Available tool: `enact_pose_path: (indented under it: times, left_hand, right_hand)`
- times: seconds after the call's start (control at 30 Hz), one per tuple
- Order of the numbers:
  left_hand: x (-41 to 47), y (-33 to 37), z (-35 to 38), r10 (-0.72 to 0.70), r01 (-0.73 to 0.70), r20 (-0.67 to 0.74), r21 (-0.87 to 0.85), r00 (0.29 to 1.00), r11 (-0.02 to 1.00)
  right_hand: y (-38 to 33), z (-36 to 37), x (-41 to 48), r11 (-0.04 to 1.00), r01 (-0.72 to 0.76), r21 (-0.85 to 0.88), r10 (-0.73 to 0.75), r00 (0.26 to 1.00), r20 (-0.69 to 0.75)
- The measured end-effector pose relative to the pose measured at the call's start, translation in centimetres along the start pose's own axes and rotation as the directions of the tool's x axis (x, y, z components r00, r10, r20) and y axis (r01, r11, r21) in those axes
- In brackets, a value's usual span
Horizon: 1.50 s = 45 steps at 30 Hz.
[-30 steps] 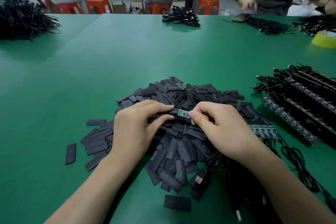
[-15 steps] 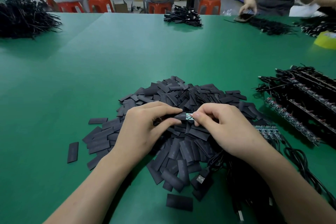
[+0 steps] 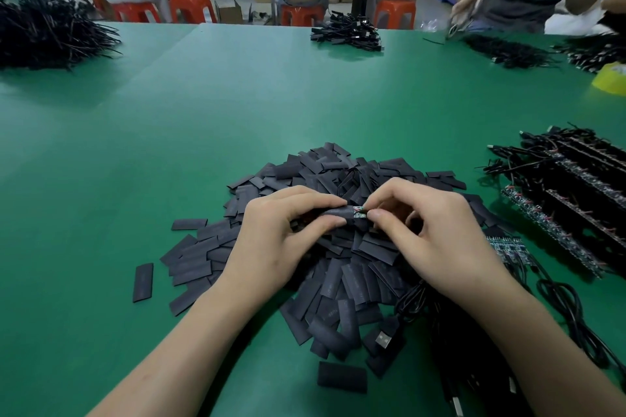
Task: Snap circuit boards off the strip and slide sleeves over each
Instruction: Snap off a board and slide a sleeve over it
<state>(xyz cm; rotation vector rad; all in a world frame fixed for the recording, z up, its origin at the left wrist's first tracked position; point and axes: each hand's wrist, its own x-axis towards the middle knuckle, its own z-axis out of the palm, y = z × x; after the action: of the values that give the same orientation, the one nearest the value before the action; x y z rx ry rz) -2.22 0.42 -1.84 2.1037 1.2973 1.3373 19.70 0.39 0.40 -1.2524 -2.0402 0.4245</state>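
Observation:
My left hand [image 3: 271,240] pinches a black sleeve [image 3: 338,213] between thumb and forefinger above a heap of flat black sleeves [image 3: 338,267]. My right hand [image 3: 437,234] pinches the end of a small green circuit board [image 3: 359,212] that pokes out of the sleeve's right end. Only a short piece of the board shows; the rest is inside the sleeve. Strips of joined circuit boards with black wires [image 3: 576,200] lie to the right. A short strip of boards [image 3: 506,247] sits just beyond my right wrist.
Black USB cables [image 3: 474,342] trail under my right forearm. Bundles of black cables lie at far left [image 3: 47,34], far centre [image 3: 349,34] and far right [image 3: 508,51]. A yellow tape roll [image 3: 613,78] is at the right edge. People sit and work across the green table [image 3: 237,105].
The sleeve has slid further over the circuit board, so less green shows than a second ago. Both hands stay pinched together over the heap.

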Motion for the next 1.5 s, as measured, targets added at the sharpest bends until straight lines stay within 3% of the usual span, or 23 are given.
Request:
enact_pose_path:
  times: [0.2,0.47,0.83,1.27,1.5]
  left_hand:
    - [0.0,0.3,0.1,-0.064,0.066,0.020,-0.105,0.998,0.992]
    - [0.1,0.4,0.1,-0.044,0.046,0.115,-0.015,0.992,0.999]
    - [-0.3,0.4,0.7,-0.039,0.042,0.036,-0.080,0.999,0.996]
    - [-0.2,0.6,0.8,-0.038,0.036,-0.016,-0.111,0.999,0.993]
    - [-0.3,0.4,0.9,-0.028,0.026,-0.022,-0.116,0.999,0.993]
  right_hand:
    - [-0.1,-0.1,-0.1,0.994,0.100,-0.048,-0.102,0.994,-0.035]
    - [0.0,0.5,-0.2,0.978,0.179,-0.103,-0.185,0.981,-0.053]
    - [-0.1,0.5,-0.2,0.957,0.240,-0.163,-0.255,0.964,-0.075]
    - [-0.2,0.8,-0.5,0.992,0.097,-0.081,-0.109,0.981,-0.159]
    - [-0.1,1.4,-0.6,0.986,0.137,-0.098,-0.155,0.968,-0.199]
